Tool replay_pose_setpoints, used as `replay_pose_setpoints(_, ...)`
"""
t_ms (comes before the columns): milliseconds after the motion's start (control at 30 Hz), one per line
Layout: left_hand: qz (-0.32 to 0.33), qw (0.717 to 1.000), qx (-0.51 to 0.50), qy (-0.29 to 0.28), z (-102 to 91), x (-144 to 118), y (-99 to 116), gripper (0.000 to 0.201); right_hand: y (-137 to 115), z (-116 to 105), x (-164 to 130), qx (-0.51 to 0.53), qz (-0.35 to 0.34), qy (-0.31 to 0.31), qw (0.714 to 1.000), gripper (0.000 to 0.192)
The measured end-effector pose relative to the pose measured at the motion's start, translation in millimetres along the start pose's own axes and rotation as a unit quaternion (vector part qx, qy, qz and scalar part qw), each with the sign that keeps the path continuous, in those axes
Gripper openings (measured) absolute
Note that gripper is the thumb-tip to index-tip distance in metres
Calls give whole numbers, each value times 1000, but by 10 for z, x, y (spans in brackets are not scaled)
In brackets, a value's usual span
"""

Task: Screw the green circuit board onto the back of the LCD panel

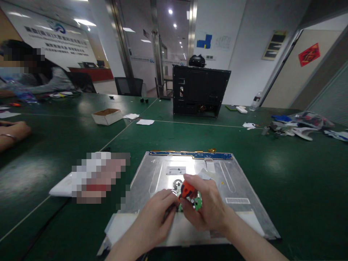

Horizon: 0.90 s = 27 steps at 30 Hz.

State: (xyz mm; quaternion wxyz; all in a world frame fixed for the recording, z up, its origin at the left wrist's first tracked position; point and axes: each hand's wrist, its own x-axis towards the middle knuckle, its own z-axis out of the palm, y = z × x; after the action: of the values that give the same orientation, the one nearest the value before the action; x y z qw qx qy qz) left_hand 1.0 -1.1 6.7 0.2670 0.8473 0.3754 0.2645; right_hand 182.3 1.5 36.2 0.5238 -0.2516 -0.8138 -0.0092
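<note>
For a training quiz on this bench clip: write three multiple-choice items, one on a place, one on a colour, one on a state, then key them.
1. Where does the metal panel lie?
A. flat on the green table, under the hands
B. upright against the black computer case
C. in the cardboard box

2. What colour is the small circuit board between the hands?
A. blue
B. green
C. white

3. How is the orange tool held?
A. lying loose on the table
B. in the left hand alone
C. gripped in the right hand, with the left hand at the board

Key: 1 A, the panel rests flat on the table; 2 B, the board shows green; 3 C, the right fingers wrap the orange handle.
</note>
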Motion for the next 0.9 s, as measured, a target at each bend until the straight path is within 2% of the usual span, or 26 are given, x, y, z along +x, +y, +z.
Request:
replay_pose_setpoints(167, -2, 1000, -2, -2, -13, 6, 21, 20, -5, -4, 1, 19, -2, 1, 1000, 57)
replay_pose_setpoints(533, 9, 1000, -2, -1, 12, -20, -18, 23, 18, 49, -7, -14, -8, 25, 1000, 47)
replay_pose_setpoints(900, 9, 1000, -4, 6, 4, 1, -1, 22, 3, 1, -8, -2, -5, 1, 1000, 52)
